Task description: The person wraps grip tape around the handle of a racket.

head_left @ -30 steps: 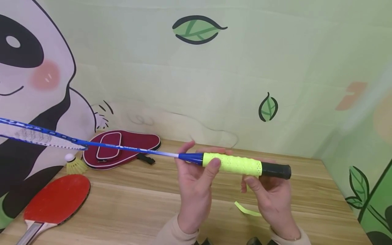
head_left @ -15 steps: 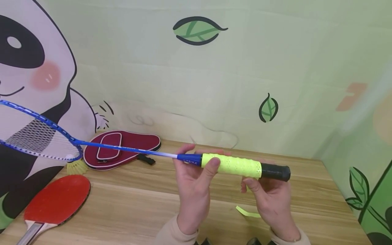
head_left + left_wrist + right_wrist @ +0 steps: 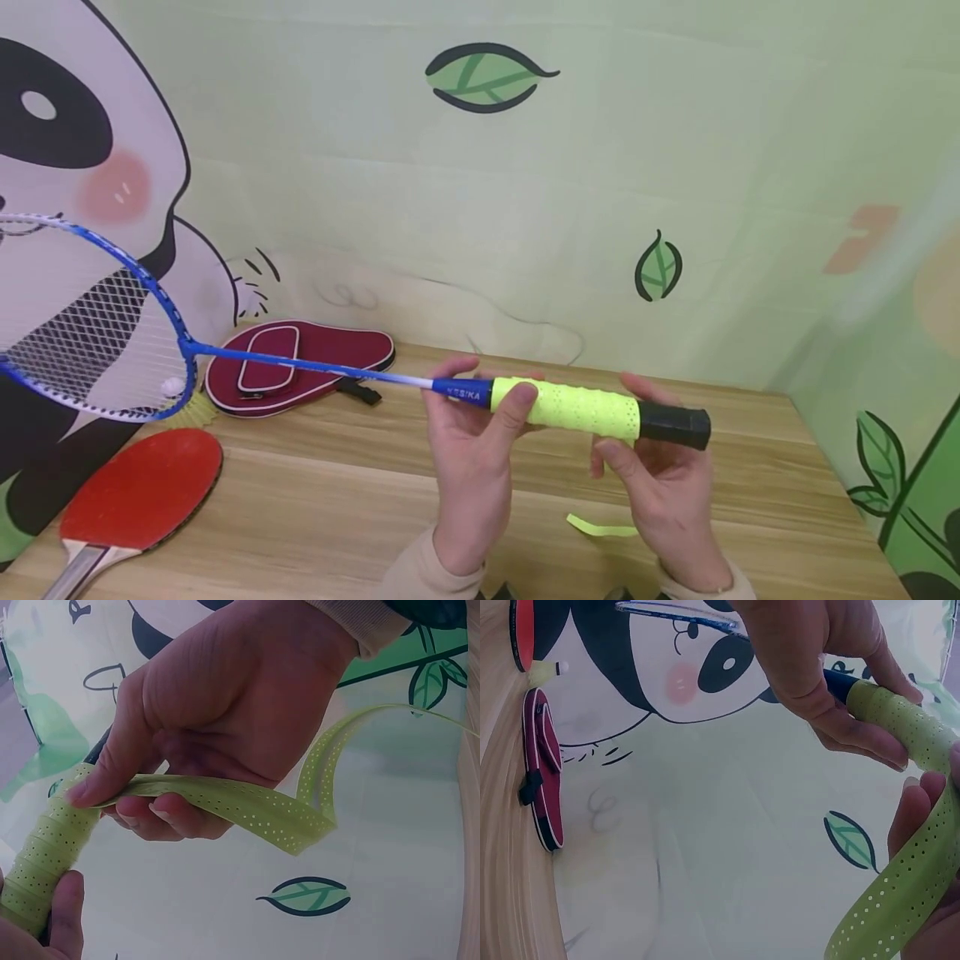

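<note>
A blue badminton racket (image 3: 322, 367) is held up across the head view, its strings at the left. My left hand (image 3: 471, 475) grips it beside the blue cone, thumb on the yellow wrapped grip (image 3: 573, 408). Past the wrap, the butt end of the handle is bare black. Under that end, my right hand (image 3: 671, 500) pinches the loose yellow overgrip tape (image 3: 255, 814) where it leaves the handle. In the left wrist view, the right thumb lies at the wrap's edge and the perforated tape trails over the fingers. A strip of it shows below in the head view.
On the wooden table (image 3: 330, 517), a red table tennis bat (image 3: 142, 483) lies at the left. Behind it are a shuttlecock (image 3: 197, 410), partly behind the racket head, and a maroon bat case (image 3: 337, 346). A printed backdrop (image 3: 525, 208) stands behind the table.
The racket has rolled about its handle, so its strings turn from nearly edge-on to facing the head camera. The right index finger has come up behind the handle. Both hands stay nearly in place.
</note>
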The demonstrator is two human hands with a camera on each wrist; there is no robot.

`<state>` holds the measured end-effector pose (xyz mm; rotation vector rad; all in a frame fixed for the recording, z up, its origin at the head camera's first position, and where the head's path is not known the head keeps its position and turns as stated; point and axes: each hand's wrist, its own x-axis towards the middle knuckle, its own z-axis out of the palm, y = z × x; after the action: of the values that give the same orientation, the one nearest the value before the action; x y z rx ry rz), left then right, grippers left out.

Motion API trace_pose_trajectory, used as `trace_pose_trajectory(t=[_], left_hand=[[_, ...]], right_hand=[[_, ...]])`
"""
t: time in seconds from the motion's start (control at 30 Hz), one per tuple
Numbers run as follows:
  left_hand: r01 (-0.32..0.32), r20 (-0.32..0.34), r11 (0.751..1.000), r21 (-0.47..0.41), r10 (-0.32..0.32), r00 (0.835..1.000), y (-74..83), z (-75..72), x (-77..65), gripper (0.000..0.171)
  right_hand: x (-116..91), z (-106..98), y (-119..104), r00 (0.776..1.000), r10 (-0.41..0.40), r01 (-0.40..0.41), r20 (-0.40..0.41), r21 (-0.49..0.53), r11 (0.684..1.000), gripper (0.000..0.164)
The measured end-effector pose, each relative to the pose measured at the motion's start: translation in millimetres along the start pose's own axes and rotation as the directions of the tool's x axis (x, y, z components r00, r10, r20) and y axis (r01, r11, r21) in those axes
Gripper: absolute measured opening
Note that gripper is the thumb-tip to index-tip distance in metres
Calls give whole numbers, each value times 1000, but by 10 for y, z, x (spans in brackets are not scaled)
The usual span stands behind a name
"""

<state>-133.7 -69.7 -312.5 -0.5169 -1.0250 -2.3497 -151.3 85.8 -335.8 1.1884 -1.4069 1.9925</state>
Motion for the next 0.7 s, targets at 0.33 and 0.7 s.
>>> trace_pose_trajectory(t=[0.33, 0.7], left_hand=[[-1, 35, 999, -52, 2, 999, 15, 20, 7, 52], [-72, 235, 989, -127, 100, 967, -3, -4, 20, 51]], right_hand=[[2, -7, 6, 1000, -13, 13, -10, 6, 1000, 37], [20, -29, -5, 999, 6, -7, -42, -30, 1000, 30]])
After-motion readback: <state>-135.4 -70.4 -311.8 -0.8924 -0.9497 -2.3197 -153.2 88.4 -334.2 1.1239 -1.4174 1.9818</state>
